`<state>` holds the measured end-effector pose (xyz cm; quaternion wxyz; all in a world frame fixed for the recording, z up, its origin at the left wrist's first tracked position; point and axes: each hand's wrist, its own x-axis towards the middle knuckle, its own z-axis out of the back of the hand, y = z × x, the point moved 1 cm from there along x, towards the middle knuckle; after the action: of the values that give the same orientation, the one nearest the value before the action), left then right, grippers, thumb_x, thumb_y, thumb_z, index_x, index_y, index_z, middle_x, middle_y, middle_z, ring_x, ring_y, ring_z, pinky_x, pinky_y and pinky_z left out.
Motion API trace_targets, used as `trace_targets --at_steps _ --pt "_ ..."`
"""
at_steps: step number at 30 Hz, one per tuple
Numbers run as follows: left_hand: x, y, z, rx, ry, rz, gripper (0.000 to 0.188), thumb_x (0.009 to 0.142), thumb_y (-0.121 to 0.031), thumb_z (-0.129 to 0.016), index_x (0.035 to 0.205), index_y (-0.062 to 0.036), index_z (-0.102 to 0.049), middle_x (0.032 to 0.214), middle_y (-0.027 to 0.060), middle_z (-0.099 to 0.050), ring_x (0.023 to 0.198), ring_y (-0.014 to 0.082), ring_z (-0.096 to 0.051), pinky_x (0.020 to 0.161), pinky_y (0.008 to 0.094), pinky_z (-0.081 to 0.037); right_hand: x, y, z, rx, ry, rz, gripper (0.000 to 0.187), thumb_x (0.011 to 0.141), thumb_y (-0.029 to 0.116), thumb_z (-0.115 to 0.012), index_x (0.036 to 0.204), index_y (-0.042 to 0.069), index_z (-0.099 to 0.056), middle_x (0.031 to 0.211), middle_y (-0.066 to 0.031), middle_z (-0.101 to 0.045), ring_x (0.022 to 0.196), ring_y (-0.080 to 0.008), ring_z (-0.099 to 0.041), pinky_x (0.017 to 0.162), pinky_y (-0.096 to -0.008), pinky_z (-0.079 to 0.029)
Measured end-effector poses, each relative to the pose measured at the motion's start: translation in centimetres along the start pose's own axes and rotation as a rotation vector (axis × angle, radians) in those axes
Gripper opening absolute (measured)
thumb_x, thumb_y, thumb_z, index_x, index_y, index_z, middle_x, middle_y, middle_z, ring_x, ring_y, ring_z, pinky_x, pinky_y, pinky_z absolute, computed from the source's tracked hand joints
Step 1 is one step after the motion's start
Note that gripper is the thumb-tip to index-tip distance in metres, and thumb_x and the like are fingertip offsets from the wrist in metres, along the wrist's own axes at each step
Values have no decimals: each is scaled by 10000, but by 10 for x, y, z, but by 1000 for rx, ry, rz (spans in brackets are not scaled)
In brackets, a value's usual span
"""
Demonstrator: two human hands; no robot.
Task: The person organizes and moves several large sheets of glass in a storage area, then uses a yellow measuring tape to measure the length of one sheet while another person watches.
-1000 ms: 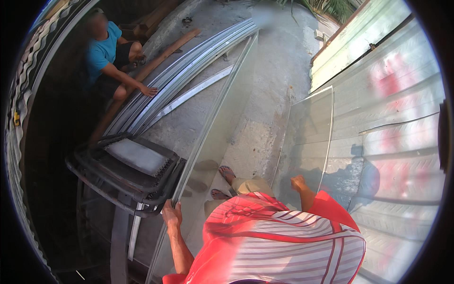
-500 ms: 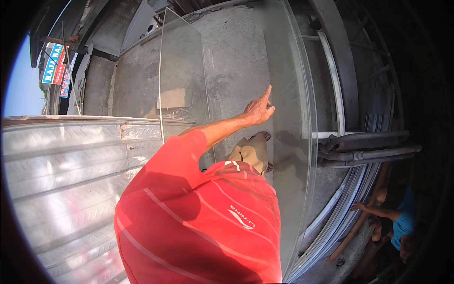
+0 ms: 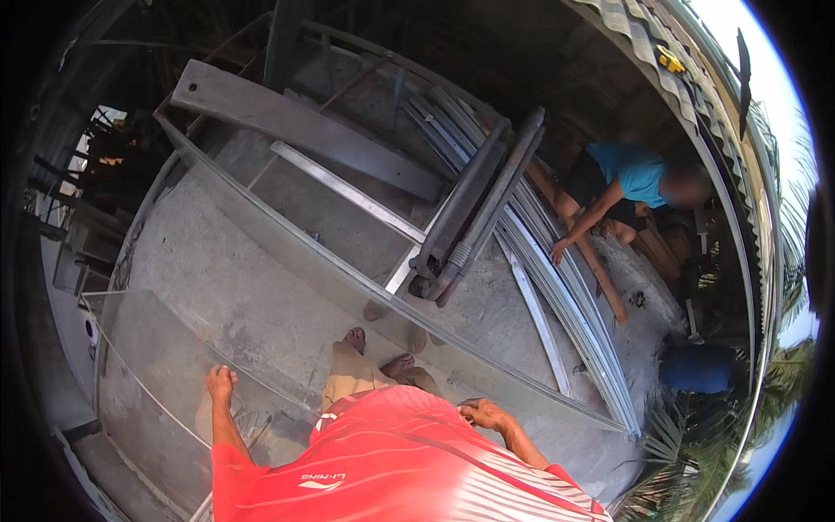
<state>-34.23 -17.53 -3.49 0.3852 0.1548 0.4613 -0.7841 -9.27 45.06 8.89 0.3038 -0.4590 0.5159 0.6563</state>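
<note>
At the left, my left hand is closed in a loose fist, with nothing visible in it. It appears over a clear glass pane; I cannot tell whether it touches the pane. My right hand is by the right side of my red shirt, its fingers curled inward. A dark patch shows at those fingertips, but what it is cannot be made out. In front of my feet a long glass sheet stands on edge, running from the far left to the near right.
Beyond the sheet lie a wide grey beam, dark padded bars and long metal profiles. A person in a blue top crouches at the right, one hand by the profiles. A blue drum stands near palm leaves.
My view has swung toward the right. My left hand, earlier pointing with its index finger over the floor, is now closed and lower at the left. My right hand has come into view.
</note>
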Motion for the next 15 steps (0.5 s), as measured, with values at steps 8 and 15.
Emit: trace_targets --at_steps 8,15 --pt "-112 -14 -172 833 885 -240 516 855 -205 -579 1298 39 -476 1007 193 -668 873 264 -662 737 380 -550 -122 186 117 36 -596 561 520 915 435 -515 1243 33 -547 952 -156 -685 991 -226 -648 850 -363 -486" --pt "-70 15 -130 75 387 89 321 908 -203 -519 1179 -34 -547 821 105 -646 690 217 -642 581 343 -537 -210 323 285 -413 -1516 1114 373 933 310 -557 1110 -15 -605 969 -193 -667 887 -269 -665 795 -358 -515"
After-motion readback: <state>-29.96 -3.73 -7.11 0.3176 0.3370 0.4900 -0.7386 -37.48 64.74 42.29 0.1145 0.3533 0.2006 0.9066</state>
